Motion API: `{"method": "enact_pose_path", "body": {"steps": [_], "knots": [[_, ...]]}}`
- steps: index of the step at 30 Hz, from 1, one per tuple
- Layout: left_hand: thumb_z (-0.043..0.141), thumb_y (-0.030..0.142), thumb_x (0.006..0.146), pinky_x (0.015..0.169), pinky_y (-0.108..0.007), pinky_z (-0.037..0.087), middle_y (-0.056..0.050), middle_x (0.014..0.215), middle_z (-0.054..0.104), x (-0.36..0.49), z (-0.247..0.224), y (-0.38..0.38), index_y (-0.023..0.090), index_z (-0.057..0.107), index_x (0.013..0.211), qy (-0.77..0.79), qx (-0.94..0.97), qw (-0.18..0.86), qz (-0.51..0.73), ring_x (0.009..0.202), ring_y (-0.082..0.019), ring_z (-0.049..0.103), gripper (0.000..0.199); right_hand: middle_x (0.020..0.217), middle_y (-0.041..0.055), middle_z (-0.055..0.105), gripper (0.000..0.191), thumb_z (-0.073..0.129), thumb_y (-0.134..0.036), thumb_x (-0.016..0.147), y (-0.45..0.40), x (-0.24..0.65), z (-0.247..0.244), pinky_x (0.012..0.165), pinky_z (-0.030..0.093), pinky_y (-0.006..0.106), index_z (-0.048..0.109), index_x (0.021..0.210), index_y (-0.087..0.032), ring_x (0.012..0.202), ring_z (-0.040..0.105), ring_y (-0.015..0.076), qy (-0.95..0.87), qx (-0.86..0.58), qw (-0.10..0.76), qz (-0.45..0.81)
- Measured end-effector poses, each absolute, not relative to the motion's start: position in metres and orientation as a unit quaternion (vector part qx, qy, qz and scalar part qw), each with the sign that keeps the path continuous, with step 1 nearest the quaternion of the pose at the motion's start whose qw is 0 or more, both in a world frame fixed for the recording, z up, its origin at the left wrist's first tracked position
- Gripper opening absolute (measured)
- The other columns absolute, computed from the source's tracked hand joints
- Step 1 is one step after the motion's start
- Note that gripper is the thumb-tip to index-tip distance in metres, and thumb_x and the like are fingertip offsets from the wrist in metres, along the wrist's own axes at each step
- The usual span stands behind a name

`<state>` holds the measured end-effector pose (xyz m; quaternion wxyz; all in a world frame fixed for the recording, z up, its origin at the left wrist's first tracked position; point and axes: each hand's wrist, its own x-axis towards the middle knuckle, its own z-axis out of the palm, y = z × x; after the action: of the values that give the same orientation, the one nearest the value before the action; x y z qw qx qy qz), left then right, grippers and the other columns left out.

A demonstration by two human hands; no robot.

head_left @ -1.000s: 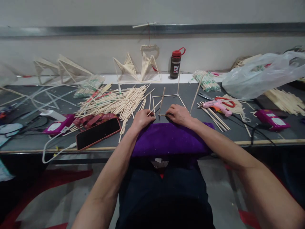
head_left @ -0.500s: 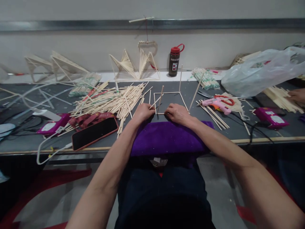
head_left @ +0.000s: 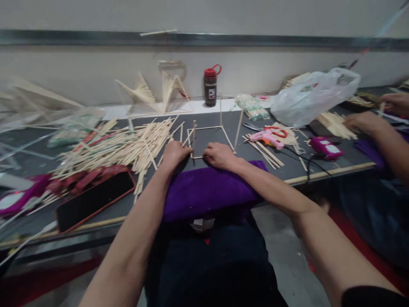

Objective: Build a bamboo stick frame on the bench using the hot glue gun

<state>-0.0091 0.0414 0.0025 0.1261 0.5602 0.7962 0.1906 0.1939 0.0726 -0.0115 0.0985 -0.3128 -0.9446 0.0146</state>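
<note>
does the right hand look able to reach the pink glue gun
Probably yes: the pink glue gun lies uncovered to the right of the right hand, though the standing stick at the near right corner of the frame may need going around.

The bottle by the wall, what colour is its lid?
The lid is red; it shows best in the head view.

**Bare left hand point(head_left: 175, 153) and right hand point(head_left: 220, 154) at a four-sided frame of thin, pale wooden sticks point(head_left: 206, 128)**

The left hand pinches a slender pale stick point(head_left: 186, 141) by the frame's near left corner; the right touches its near side. Thin uprights rise from the frame. Left of it lies a heap of loose wooden sticks point(head_left: 150, 138); right, a pink glue gun point(head_left: 266, 137). A dark bottle with a red lid point(head_left: 210, 88) stands behind. A folded purple cloth point(head_left: 211, 189) lies in front.
</note>
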Motion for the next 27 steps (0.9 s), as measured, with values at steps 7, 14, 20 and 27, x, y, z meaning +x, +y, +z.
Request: {"method": "enact_pose_path", "body": {"steps": [7, 14, 20, 27], "knots": [[0.062, 0.046, 0.076, 0.062, -0.035, 0.039, -0.012, 0.066, 0.066, -0.009, 0.008, 0.044, 0.018, 0.073, 0.073, 0.802, 0.562, 0.123, 0.159, 0.070, -0.029, 0.065, 0.030, 0.112, 0.0086, 0.072, 0.028, 0.047, -0.025, 0.101, 0.051, 0.234, 0.003, 0.090, 0.046, 0.031, 0.073, 0.110, -0.019, 0.103, 0.063, 0.0203, -0.928, -0.288, 0.238, 0.011], [0.061, 0.049, 0.078, 0.063, -0.036, 0.039, -0.016, 0.086, 0.074, -0.012, 0.000, 0.045, 0.020, 0.077, 0.087, 0.809, 0.561, 0.093, 0.148, 0.086, -0.034, 0.067, 0.034, 0.115, 0.0133, 0.073, 0.029, 0.052, -0.034, 0.098, 0.079, 0.368, 0.007, 0.093, 0.049, 0.038, 0.075, 0.107, -0.018, 0.110, 0.066, 0.0260, -0.785, -0.556, 0.273, -0.036], [0.056, 0.048, 0.084, 0.068, -0.038, 0.042, -0.018, 0.098, 0.076, -0.009, 0.001, 0.039, 0.019, 0.078, 0.090, 0.806, 0.568, 0.078, 0.150, 0.098, -0.038, 0.068, 0.038, 0.121, 0.0145, 0.074, 0.044, 0.058, -0.047, 0.089, 0.118, 0.397, 0.015, 0.079, 0.048, 0.034, 0.074, 0.119, -0.020, 0.107, 0.069, 0.0301, -0.728, -0.683, 0.061, 0.001], [0.062, 0.042, 0.085, 0.076, -0.040, 0.047, -0.020, 0.100, 0.076, -0.004, 0.003, 0.034, 0.016, 0.081, 0.098, 0.807, 0.554, 0.110, 0.174, 0.102, -0.037, 0.069, 0.035, 0.099, 0.0195, 0.077, 0.041, 0.056, -0.043, 0.089, 0.111, 0.399, 0.015, 0.070, 0.045, 0.034, 0.076, 0.104, -0.011, 0.089, 0.071, 0.0290, -0.699, -0.696, 0.163, 0.018]]}}
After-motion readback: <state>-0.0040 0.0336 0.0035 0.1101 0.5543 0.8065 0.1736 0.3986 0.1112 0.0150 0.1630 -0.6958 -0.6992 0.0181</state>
